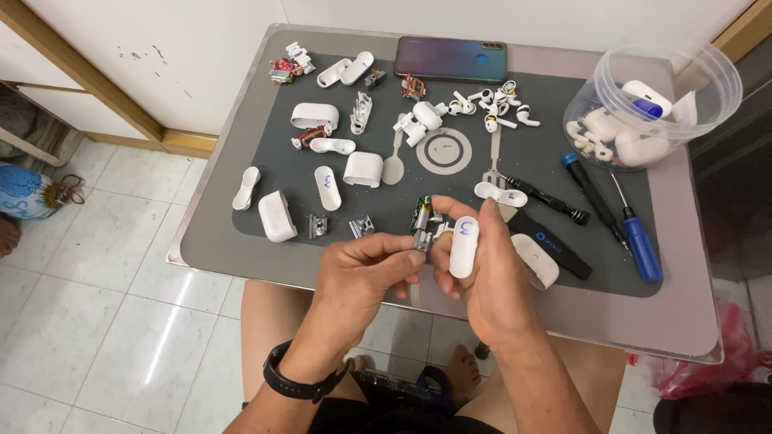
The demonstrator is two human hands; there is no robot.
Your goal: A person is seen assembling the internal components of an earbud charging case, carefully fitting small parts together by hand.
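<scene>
My right hand (489, 277) grips a white earbud-case shell (464, 247) with a blue mark on it, held upright above the near edge of the dark work mat (450, 189). My left hand (363, 277), with a black watch on its wrist, pinches a small metal hinge piece (420, 239) against the shell. A small green circuit and battery part (423, 212) sticks up just behind my fingers. Both hands touch at the middle of the table.
Several white case halves, lids and hinge bits lie over the mat. A phone (450, 59) lies at the far edge. A clear tub (651, 103) of earbud parts stands at right, with screwdrivers (631, 229) and a black tool (551, 245) beside it. Below are my bare legs and tiled floor.
</scene>
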